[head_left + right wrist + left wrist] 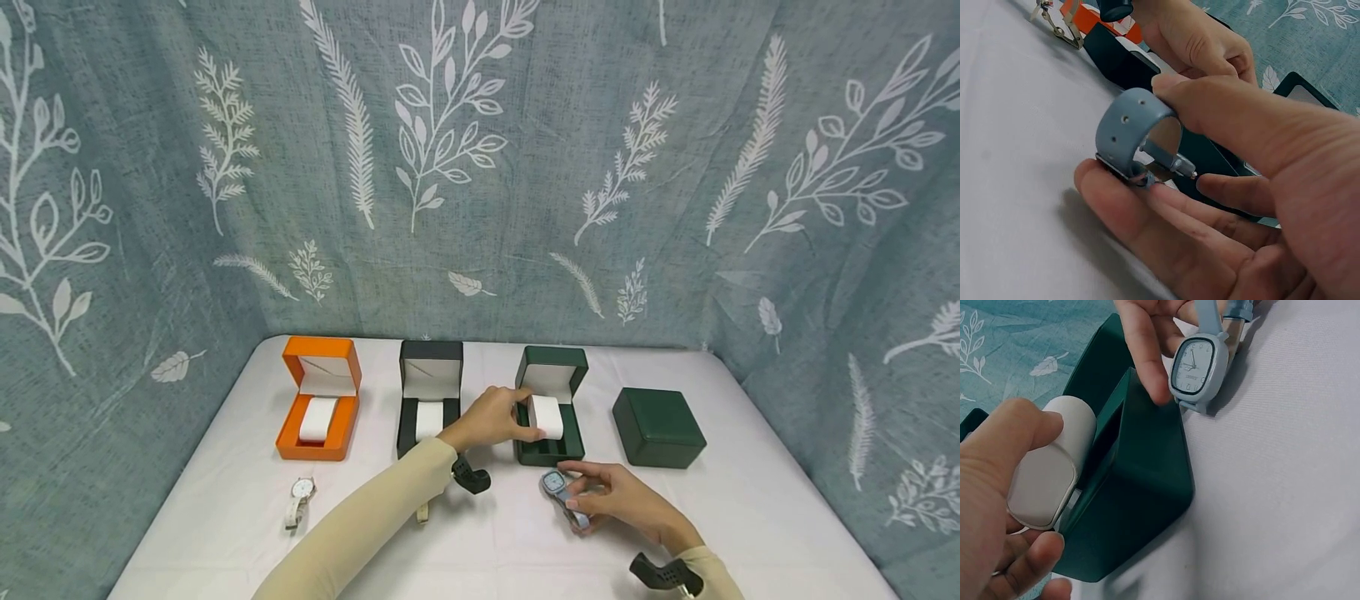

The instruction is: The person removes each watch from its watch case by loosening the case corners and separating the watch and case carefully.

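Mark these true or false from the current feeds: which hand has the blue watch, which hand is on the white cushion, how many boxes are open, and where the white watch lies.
1. The right hand holds the blue watch. True.
2. The left hand rests flat on the table. False: it grips the white cushion in the open green box.
3. All four boxes stand open. False: the green box on the right is closed.
4. A white watch lies in front of the orange box. True.
5. The black box holds a watch. False: only a cushion shows in it.
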Tool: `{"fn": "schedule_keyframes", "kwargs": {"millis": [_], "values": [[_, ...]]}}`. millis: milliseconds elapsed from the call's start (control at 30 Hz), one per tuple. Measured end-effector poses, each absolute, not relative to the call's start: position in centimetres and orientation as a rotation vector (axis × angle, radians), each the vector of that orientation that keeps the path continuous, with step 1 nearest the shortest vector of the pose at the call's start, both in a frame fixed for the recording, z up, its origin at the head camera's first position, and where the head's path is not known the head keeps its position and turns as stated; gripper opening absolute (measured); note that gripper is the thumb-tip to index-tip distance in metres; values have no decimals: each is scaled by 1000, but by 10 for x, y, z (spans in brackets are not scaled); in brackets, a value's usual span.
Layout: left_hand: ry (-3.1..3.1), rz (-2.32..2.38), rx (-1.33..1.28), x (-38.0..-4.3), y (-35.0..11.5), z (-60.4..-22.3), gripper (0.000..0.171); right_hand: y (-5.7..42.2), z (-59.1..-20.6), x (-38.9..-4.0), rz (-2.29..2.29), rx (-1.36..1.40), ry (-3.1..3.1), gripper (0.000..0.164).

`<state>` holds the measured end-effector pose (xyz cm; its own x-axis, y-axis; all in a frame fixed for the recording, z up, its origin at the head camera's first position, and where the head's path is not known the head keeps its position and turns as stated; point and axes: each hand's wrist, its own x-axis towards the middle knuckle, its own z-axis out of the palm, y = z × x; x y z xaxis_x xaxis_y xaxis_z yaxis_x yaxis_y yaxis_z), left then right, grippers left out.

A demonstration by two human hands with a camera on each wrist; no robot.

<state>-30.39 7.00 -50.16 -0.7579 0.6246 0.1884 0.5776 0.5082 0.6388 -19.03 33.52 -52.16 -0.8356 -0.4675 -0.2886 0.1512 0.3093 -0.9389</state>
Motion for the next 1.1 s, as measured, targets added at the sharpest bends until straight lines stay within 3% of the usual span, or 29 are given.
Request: {"fn": "schedule_keyframes", "kwargs": {"millis": [1100], "values": [[2671,1113,1104,-300,72,-502,48,337,-521,-187,-1563,-363,1976,69]]}}
